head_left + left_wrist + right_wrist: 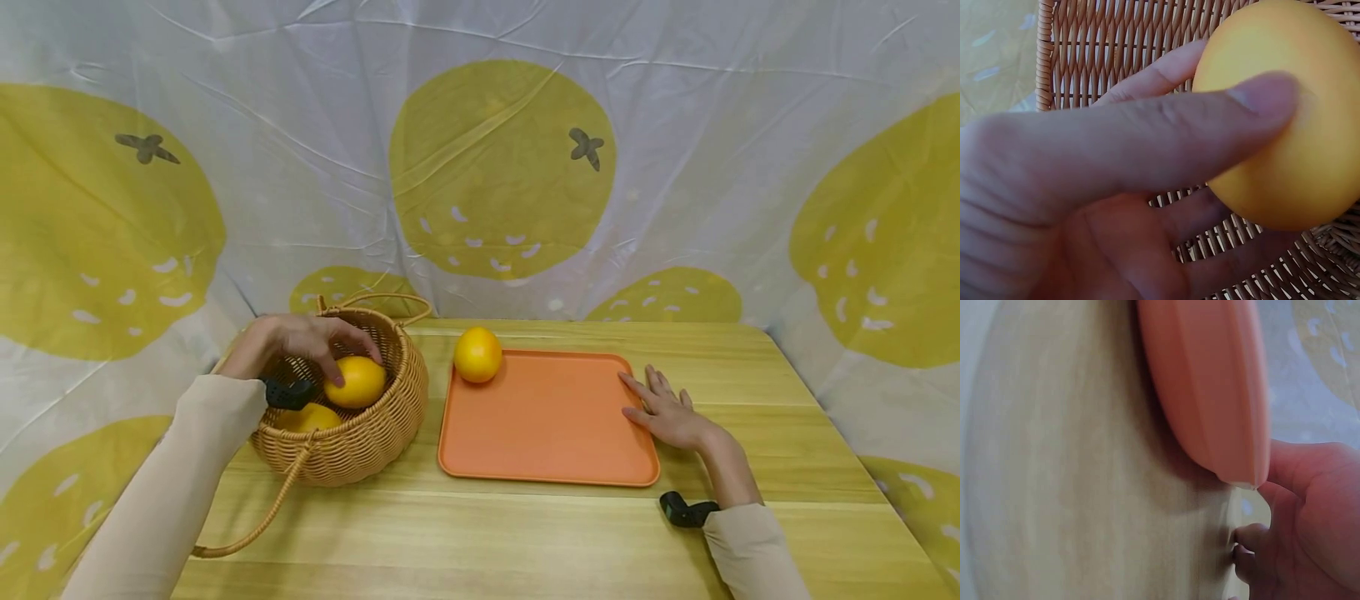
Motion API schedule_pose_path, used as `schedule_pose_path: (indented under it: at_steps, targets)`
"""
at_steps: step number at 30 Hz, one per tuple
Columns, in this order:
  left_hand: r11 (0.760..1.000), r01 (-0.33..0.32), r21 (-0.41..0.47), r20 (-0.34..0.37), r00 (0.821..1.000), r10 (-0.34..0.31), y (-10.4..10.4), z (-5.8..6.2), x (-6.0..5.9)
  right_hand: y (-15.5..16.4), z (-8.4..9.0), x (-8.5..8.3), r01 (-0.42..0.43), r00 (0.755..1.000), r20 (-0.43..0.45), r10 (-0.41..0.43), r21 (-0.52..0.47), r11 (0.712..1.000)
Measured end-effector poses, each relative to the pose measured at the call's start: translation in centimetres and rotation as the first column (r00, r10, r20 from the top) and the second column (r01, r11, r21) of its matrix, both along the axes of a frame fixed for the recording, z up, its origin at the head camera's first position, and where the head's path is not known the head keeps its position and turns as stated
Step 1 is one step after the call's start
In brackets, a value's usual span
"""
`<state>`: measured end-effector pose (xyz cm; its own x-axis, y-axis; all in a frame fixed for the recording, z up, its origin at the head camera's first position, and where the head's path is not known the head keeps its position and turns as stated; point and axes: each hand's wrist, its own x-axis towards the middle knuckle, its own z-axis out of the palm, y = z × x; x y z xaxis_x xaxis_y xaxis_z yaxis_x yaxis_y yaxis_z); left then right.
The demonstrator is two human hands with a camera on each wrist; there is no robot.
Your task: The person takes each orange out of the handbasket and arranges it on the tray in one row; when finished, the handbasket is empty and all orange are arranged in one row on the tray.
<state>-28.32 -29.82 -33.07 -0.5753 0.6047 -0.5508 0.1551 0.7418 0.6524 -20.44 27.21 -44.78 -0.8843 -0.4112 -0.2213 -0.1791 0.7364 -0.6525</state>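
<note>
Wooden table, wicker basket, round orange

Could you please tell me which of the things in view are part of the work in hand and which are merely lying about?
In the work:
- left hand gripping an orange
- wicker basket, a second orange inside
- orange tray, one orange at its far left corner
- right hand resting on the tray's right edge

Lying about:
- wooden table
- fruit-print cloth behind

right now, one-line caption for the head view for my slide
Left hand grips an orange in the wicker basket; right hand rests on the tray.
</note>
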Motion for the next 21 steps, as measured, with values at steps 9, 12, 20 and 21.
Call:
schedule_pose_path:
  at_steps: [9,12,20,21]
  targets:
    - [1.000,0.028,-0.012,-0.104,0.994,-0.029,-0.42,0.04,-0.03,0.02,0.00,-0.03,0.001,1.000,-0.001,-0.001,0.005,1.000]
    - [1.000,0.029,0.002,-0.087,0.996,-0.028,-0.36,-0.07,-0.09,0.00,0.03,0.02,0.002,1.000,-0.002,-0.002,0.003,1.000]
    - [1.000,0.030,0.005,-0.103,0.994,-0.030,-0.34,-0.04,-0.03,0.01,0.01,-0.05,0.005,1.000,0.004,-0.005,0.006,1.000]
    - [1.000,0.025,0.006,-0.103,0.994,-0.024,-0.31,0.06,0.03,0.00,0.03,-0.05,0.005,1.000,0.005,-0.005,0.005,1.000]
